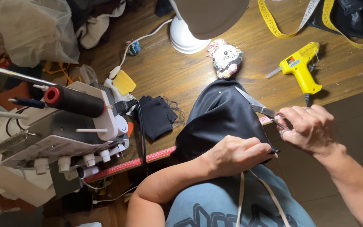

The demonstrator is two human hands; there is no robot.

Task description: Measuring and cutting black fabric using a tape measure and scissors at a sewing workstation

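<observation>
**Warm lamp light from above, sharp centre, dim corners**

A white desk lamp stands at the top of the view, its shade close to the camera and slightly soft in focus. Warm light falls on the wooden tabletop, brightest around the lamp base, with a mild sheen along the wood grain. The yellow glue gun throws a short, dark shadow to its right. The black fabric reads almost flat, its folds hard to make out. The lower left and right corners sink into dimness. Focus is crisp in the middle; straight lines bend slightly toward the edges.
</observation>
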